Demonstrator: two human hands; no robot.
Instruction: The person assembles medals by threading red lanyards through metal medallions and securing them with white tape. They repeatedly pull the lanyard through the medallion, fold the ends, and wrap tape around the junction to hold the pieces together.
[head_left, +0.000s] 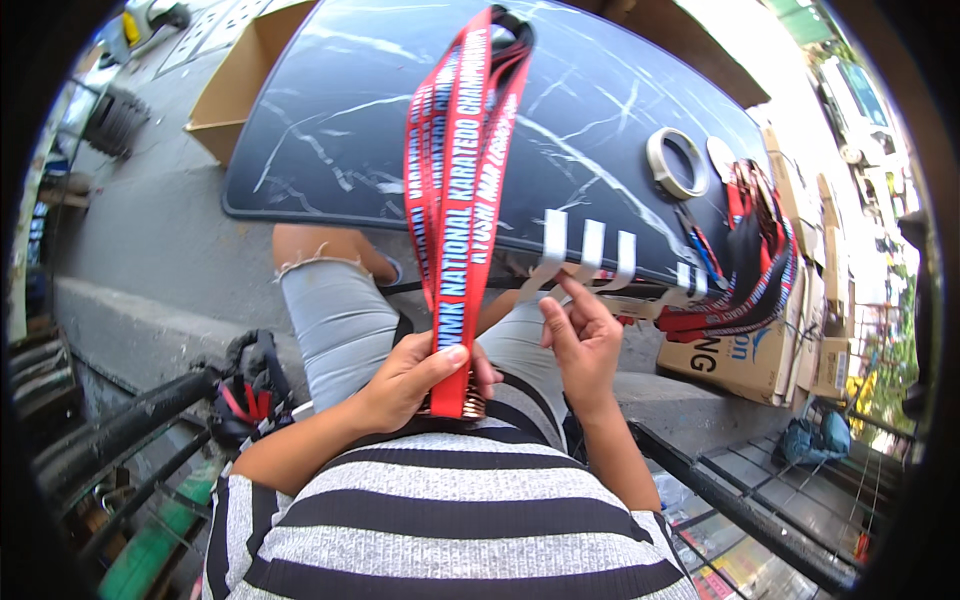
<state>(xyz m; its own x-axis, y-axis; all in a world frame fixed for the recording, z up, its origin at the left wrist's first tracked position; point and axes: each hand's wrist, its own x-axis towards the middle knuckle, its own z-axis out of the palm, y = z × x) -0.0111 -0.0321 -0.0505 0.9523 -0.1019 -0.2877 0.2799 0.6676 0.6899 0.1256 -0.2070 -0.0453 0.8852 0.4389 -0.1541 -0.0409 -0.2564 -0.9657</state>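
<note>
Left hand: closed around a bundle of red ribbons with white lettering, thumb pressed on the front of the bundle just above a bronze-coloured medal that shows at the lower end, against the person's lap. The ribbons run upward from the grip and tilt slightly to the right, ending in a dark loop over the desk. Right hand: raised just right of the ribbons, fingers partly curled, index fingertip reaching up to touch one of three white tape strips that hang side by side from the near edge of the desk; it grips nothing. Desk: dark slab with white marble-like veins, seen from above. On its right part lies a roll of tape, and beside that a heap of further red and black ribbons that spills over the desk edge, with more short tape strips stuck near it. Surroundings: an open cardboard box at the desk's far left corner; flattened cardboard boxes stacked below the right edge; a dark bag with red straps by the person's left knee; black metal railings at lower left and lower right. The person wears a black-and-white striped top and light cut-off shorts.
</note>
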